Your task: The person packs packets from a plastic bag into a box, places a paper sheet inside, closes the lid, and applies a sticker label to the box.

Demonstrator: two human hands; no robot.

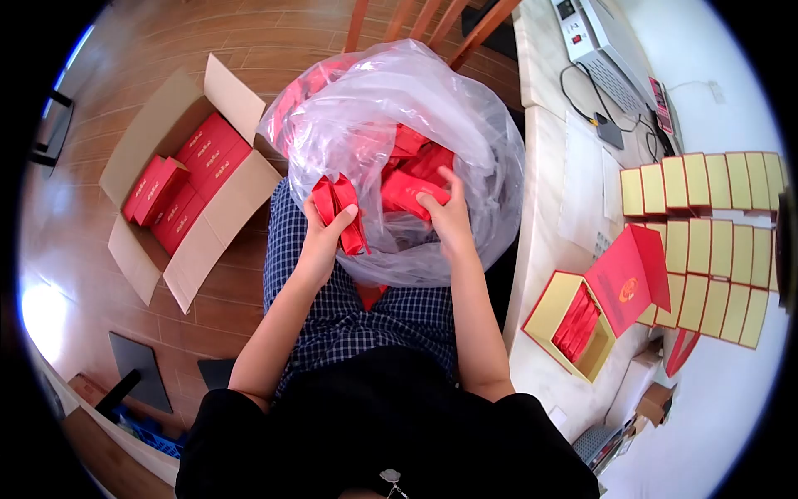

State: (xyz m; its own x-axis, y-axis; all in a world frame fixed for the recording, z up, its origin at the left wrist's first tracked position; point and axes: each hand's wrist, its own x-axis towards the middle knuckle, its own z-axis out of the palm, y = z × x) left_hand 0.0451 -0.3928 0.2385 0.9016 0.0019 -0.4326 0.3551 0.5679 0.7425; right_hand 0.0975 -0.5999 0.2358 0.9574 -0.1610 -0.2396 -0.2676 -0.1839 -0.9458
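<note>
My left hand [322,237] is closed around a couple of red packets [337,208], held upright at the near left side of a large clear plastic bag [474,108]. Inside the bag's mouth, my right hand [449,214] grips another red packet [407,193] between thumb and fingers. More red packets [411,141] lie behind it in the bag, partly covered by the plastic. On the counter to my right stands an open red and gold gift box [553,303] with several red packets [576,326] lined up in it.
An open cardboard carton [220,245] with red boxes [199,162] sits on the wooden floor [179,333] at left. Stacked gold and red boxes [706,249], a white machine [603,50] and cables are on the counter [536,183]. Chair slats [424,21] rise behind the bag.
</note>
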